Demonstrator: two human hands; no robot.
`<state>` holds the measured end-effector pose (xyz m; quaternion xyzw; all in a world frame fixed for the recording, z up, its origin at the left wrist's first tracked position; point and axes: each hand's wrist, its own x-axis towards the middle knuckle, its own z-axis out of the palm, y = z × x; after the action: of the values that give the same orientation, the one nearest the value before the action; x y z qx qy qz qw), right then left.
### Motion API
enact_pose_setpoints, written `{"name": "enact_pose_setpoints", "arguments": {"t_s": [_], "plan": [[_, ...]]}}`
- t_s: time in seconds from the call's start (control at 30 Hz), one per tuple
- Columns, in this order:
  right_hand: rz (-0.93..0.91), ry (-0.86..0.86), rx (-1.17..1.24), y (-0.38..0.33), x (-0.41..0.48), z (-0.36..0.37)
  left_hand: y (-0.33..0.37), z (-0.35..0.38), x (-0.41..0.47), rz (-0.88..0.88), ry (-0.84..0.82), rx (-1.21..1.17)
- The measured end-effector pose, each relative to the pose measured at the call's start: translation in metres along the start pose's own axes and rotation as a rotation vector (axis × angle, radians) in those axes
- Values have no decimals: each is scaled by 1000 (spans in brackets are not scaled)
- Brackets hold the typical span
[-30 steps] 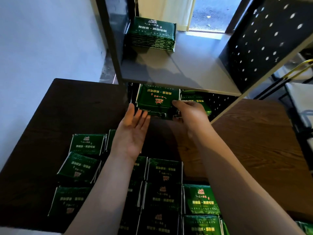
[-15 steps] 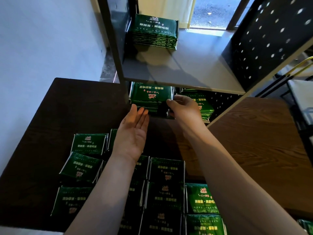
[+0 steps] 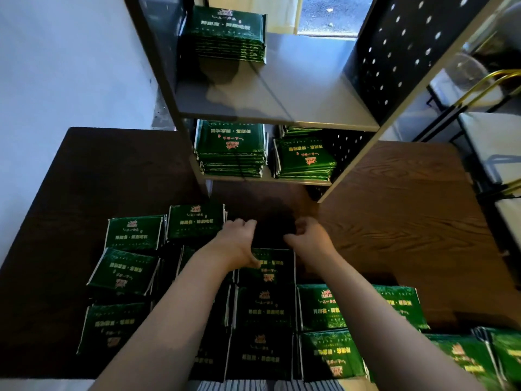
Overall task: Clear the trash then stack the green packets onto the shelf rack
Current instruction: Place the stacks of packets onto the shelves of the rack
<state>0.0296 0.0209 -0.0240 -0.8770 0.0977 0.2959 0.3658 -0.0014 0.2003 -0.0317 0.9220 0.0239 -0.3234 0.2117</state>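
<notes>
Lying on the wood-grain table and stacked on the metal shelf rack, glossy rectangular green packets are seen. The right hand is held loosely curled, empty; the left hand grip cannot be told.

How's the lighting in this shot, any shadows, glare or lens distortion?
In the head view, doorway daylight glares off the upper shelf; same view, the left hand, right hand and the packet beneath them sit in deep shadow, print barely legible; its wide-angle lens splays the rack post outward.

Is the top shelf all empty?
No, a stack of green packets sits at the back left of the top shelf.
</notes>
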Motion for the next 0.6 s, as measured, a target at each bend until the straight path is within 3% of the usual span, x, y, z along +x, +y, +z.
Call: {"name": "enact_pose_setpoints", "arguments": {"t_s": [0.07,0.13,0.37,0.6], "plan": [[120,-120,0,17,4,6,3,13,10,25,-44,198],[97,-160,50,29,6,13,3,21,15,47,-96,270],[42,-295,121,46,12,14,9,28,24,7,-199,269],[-42,-303,-78,50,14,26,4,32,22,-21,-178,143]]}}
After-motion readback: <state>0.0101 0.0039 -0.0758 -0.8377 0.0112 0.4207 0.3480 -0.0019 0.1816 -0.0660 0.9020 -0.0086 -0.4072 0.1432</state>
